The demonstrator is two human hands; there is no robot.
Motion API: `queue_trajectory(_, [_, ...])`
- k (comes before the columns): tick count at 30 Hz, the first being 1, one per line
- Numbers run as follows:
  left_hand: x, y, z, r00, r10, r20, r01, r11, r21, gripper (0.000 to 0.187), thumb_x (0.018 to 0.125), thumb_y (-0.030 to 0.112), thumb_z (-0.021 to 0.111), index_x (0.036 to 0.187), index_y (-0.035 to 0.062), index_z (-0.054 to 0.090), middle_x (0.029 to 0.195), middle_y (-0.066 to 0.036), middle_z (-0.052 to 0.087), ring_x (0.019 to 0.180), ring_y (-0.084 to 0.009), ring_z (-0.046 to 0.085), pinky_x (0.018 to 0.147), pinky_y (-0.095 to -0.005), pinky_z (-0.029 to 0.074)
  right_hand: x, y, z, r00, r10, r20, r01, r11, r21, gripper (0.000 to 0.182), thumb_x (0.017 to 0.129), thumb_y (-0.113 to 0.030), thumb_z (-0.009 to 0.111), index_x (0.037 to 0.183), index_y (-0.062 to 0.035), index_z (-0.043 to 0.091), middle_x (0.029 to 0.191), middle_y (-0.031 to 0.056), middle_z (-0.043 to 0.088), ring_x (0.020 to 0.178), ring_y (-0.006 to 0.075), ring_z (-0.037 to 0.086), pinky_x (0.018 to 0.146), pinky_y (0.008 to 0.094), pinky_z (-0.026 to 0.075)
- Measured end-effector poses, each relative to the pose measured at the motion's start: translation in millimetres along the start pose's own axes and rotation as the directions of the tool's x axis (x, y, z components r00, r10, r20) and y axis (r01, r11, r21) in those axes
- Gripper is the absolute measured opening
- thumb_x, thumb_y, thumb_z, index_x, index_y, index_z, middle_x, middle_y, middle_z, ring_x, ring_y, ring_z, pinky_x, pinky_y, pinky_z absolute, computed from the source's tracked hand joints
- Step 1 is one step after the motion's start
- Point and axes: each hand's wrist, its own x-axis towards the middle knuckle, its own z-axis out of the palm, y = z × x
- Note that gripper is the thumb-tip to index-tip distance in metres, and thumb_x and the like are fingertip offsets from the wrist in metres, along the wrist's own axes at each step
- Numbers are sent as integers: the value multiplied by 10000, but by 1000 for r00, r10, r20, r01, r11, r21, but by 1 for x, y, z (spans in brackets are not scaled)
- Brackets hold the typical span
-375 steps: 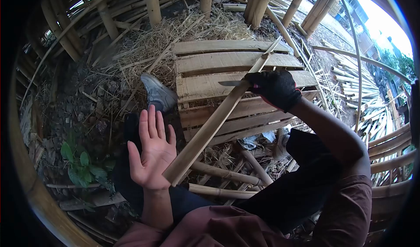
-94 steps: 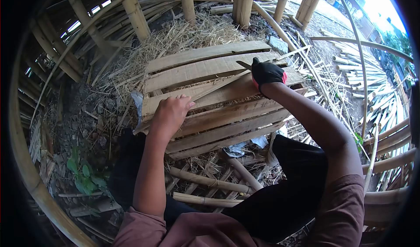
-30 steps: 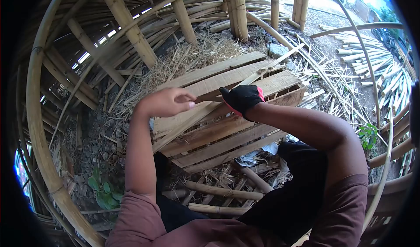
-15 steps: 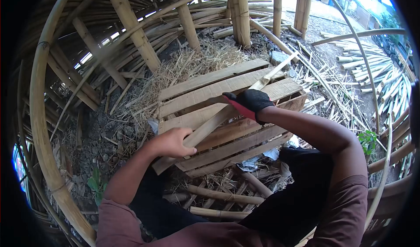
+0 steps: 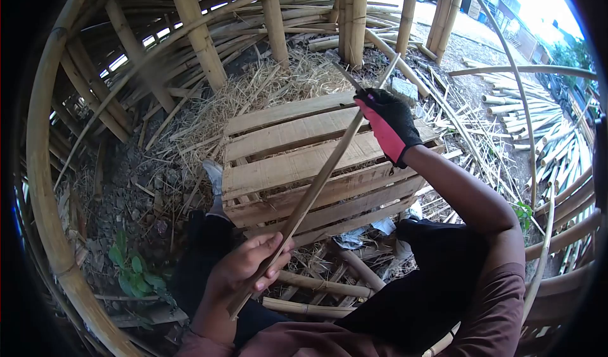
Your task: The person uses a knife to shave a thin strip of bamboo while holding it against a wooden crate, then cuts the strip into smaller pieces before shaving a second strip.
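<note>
My left hand (image 5: 248, 268) is closed around the near end of a long thin bamboo strip (image 5: 316, 189). The strip slants up and away over a wooden pallet (image 5: 278, 167). My right hand (image 5: 387, 118), in a black and red glove, grips a knife (image 5: 348, 77) near the strip's far end. The blade pokes out to the upper left of the glove, against the strip. Both hands are raised above the pallet.
Dry straw and shavings (image 5: 253, 91) lie behind the pallet. Thick bamboo posts (image 5: 197, 34) and curved poles (image 5: 44, 167) ring the spot. Cut bamboo lengths (image 5: 310, 281) lie under my legs, and a pile of split bamboo (image 5: 525, 104) lies to the right.
My left hand has slid down the strip toward me and lifted its near end. My right hand with the knife has moved up and away along the strip, off the pallet.
</note>
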Motion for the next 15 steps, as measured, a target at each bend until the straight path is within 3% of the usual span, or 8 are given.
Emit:
queue_trajectory(1, [-5, -4, 0, 998, 61, -17, -61, 998, -27, 331, 1079, 335, 345, 952, 37, 416, 566, -15, 446, 322, -85, 433, 279, -194, 355, 1, 1, -2, 1000, 0, 7, 0, 1000, -11, 346, 952, -373, 632, 1146, -93, 692, 889, 131, 711, 770, 219, 662, 730, 340, 510])
queue_trajectory(4, [-14, -18, -16, 983, 185, 13, -182, 976, -122, 333, 1080, 320, 339, 940, 26, 408, 624, -37, 446, 351, -90, 466, 262, -200, 356, 2, 3, -13, 992, -124, -33, 103, 924, -367, 464, 990, -471, 491, 1245, -119, 653, 1099, 178, 693, 1012, 367, 655, 851, 420, 504])
queue_trajectory(5, [-15, -22, -22, 967, 253, 20, -243, 947, -212, 334, 1080, 319, 337, 937, 24, 406, 648, -42, 444, 362, -90, 477, 259, -200, 364, 3, 8, -15, 992, -126, -27, 107, 919, -379, 464, 990, -471, 491, 1245, -119, 653, 1099, 178, 693, 1012, 367, 655, 851, 420, 504])
queue_trajectory(7, [-14, -27, -34, 959, 271, 82, -239, 931, -275, 330, 1082, 310, 325, 945, 20, 401, 680, -51, 436, 383, -94, 495, 248, -206, 383, 9, 31, -17, 981, -191, 10, 161, 796, -583, 371, 1005, -332, 527, 1284, -104, 615, 936, 160, 684, 801, 292, 674, 715, 418, 512])
queue_trajectory(8, [-14, -27, -36, 961, 269, 60, -238, 919, -315, 328, 1083, 308, 320, 948, 19, 399, 675, -51, 437, 382, -94, 494, 246, -207, 390, 7, 42, -19, 932, -333, 142, 341, 676, -653, 389, 1009, -314, 494, 1343, -127, 565, 964, 167, 681, 853, 320, 675, 729, 437, 520])
queue_trajectory(12, [-14, -31, -46, 967, 253, 30, -212, 864, -457, 318, 1087, 293, 303, 980, 11, 404, 669, -54, 442, 378, -95, 493, 245, -205, 399, -9, 31, -16, 766, -134, 628, 621, 405, -671, 409, 977, -225, 498, 1385, -230, 534, 940, 136, 617, 811, 327, 665, 698, 471, 534])
queue_trajectory(13, [-14, -32, -48, 968, 248, 25, -207, 858, -470, 315, 1087, 290, 301, 989, 11, 408, 665, -54, 442, 375, -93, 491, 245, -203, 398, -6, 43, -21, 545, -265, 796, 837, 112, -536, 420, 969, -195, 491, 1385, -230, 537, 927, 126, 639, 811, 304, 672, 696, 455, 543])
queue_trajectory(15, [-13, -36, -54, 972, 233, 31, -187, 845, -501, 316, 1088, 289, 297, 1017, 3, 411, 659, -54, 440, 371, -92, 488, 246, -204, 401, -1, 49, -27, 680, -191, 708, 733, 163, -660, 389, 967, -193, 487, 1348, -214, 560, 879, 110, 660, 773, 295, 674, 650, 423, 542])
